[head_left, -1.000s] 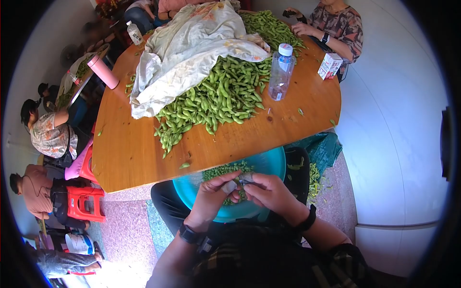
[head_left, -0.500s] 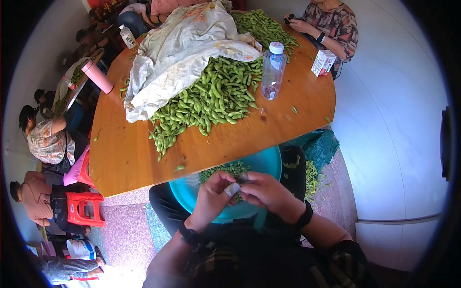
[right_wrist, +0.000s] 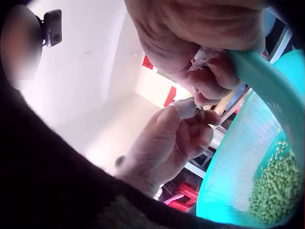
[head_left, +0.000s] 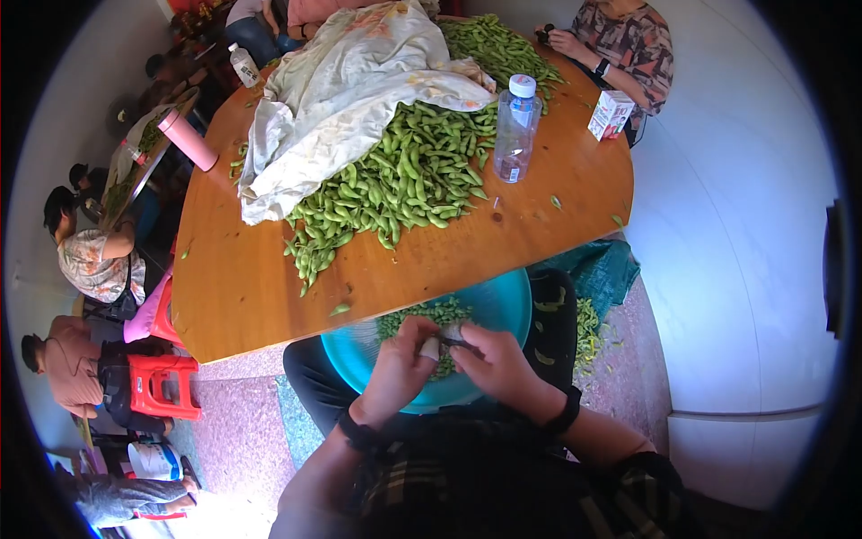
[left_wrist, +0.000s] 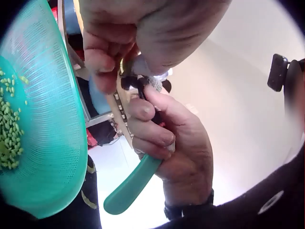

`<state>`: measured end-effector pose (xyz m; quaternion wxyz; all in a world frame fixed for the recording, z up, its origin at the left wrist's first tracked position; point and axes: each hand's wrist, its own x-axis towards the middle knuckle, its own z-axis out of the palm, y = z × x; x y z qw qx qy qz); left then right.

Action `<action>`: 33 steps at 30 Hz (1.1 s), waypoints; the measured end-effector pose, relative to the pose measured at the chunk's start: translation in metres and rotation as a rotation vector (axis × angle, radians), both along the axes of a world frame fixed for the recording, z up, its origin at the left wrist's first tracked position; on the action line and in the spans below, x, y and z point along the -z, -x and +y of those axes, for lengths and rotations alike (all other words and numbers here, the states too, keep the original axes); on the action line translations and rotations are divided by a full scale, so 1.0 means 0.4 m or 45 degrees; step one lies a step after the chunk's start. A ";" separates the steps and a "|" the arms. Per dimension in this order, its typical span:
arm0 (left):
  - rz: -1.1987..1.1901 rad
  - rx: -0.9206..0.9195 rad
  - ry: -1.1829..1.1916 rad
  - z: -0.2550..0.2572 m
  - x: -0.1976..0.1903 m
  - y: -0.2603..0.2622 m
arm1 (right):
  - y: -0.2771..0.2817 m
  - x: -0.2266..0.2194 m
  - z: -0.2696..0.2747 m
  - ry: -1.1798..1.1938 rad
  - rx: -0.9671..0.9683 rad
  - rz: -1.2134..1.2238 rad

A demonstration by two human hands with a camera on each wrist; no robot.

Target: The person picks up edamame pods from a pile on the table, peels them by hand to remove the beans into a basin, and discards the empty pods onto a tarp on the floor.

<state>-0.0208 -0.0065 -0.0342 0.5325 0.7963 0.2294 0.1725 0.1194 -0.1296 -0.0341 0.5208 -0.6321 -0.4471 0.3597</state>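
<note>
My right hand (head_left: 507,364) grips a tool by its teal handle (left_wrist: 131,186); the tool's dark working end (left_wrist: 138,86) is mostly hidden between the fingers. Facing it, my left hand (head_left: 400,373) pinches a small green soybean pod (right_wrist: 200,113), largely covered by the fingertips. White wrapping covers the left thumb (right_wrist: 183,109). Both hands meet above a turquoise mesh-sided basket (head_left: 516,310), which sits at my lap under the table edge. Inside the basket lie many shelled green soybeans (right_wrist: 276,188).
A heap of soybean pods (head_left: 395,180) covers the wooden table (head_left: 242,296), partly under a white cloth (head_left: 359,81). A plastic bottle (head_left: 516,135), pink flask (head_left: 189,141) and small carton (head_left: 611,115) stand around it. Pod shells (head_left: 588,337) lie on the floor at right.
Both hands stay together over the basket, with small shifts of the fingers and thumbs. The head view swings slightly left and back. The pod heap looks unchanged.
</note>
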 end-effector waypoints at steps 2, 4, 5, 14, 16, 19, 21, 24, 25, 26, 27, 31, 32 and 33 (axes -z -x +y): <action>-0.007 -0.048 -0.004 -0.005 0.016 -0.003 | 0.009 -0.015 0.000 -0.014 0.042 -0.009; -0.015 -0.096 -0.014 -0.015 0.023 -0.013 | 0.012 -0.019 0.002 -0.033 0.084 -0.018; 0.005 -0.130 -0.032 -0.020 0.026 -0.023 | 0.005 -0.015 0.000 -0.049 0.112 -0.098; 0.104 -0.387 -0.941 0.006 -0.041 0.055 | -0.191 0.021 -0.193 0.333 0.621 -0.728; 0.224 -0.596 -1.208 0.060 -0.072 0.090 | -0.251 0.088 -0.274 0.434 0.715 -0.910; 0.191 -0.641 -1.081 0.120 -0.072 0.108 | -0.253 0.071 -0.298 0.464 0.713 -0.821; 0.161 -0.606 -1.009 0.137 -0.060 0.113 | -0.215 0.038 -0.260 0.472 0.644 -0.631; 0.112 -0.586 -0.892 0.132 -0.050 0.098 | -0.139 -0.020 -0.167 0.321 0.367 -0.116; 0.083 -0.539 -0.643 0.114 -0.049 0.084 | -0.114 -0.051 -0.130 0.333 0.257 0.071; 0.058 -0.485 -0.394 0.093 -0.044 0.068 | -0.093 -0.081 -0.093 0.296 0.148 0.131; -0.159 -0.335 0.067 0.066 -0.019 0.054 | -0.073 -0.104 -0.062 0.261 0.039 0.190; -0.364 -0.134 0.804 0.004 -0.039 0.007 | -0.042 -0.103 0.009 0.143 -0.084 0.453; -0.365 -0.127 0.804 0.000 -0.036 0.003 | -0.043 -0.102 0.014 0.132 -0.113 0.482; -0.402 -0.133 0.842 -0.003 -0.032 0.002 | -0.045 -0.106 0.013 0.150 -0.115 0.520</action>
